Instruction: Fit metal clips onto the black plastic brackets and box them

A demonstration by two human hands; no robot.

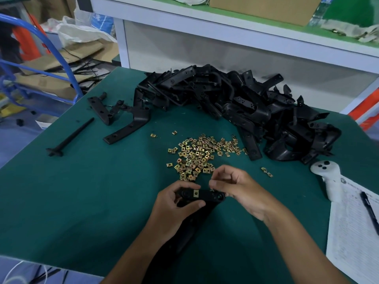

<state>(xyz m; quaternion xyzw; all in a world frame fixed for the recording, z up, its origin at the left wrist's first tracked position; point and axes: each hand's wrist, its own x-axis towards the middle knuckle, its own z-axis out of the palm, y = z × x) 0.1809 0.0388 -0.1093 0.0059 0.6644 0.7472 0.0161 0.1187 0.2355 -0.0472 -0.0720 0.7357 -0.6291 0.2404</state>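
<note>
Grip: left hand (pixel 176 203) curled round black bracket (pixel 207 196), lower centre of frame; right hand (pixel 235 186) pinches small metal clip (pixel 211 189) at bracket's end | one clip (pixel 196 193) seated on bracket | loose clips (pixel 196 155) mid-frame | bracket pile (pixel 235 105) upper centre-right on green table (pixel 82 191).

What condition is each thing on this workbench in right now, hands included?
Left hand: grips the held bracket.
Right hand: pinches a small clip at the bracket's end.
Held bracket: one clip already on it.
Loose clips: scattered in a heap on the mat.
Bracket pile: jumbled, unsorted.
Pen: lying on the paper.
White controller: lying idle.
</note>
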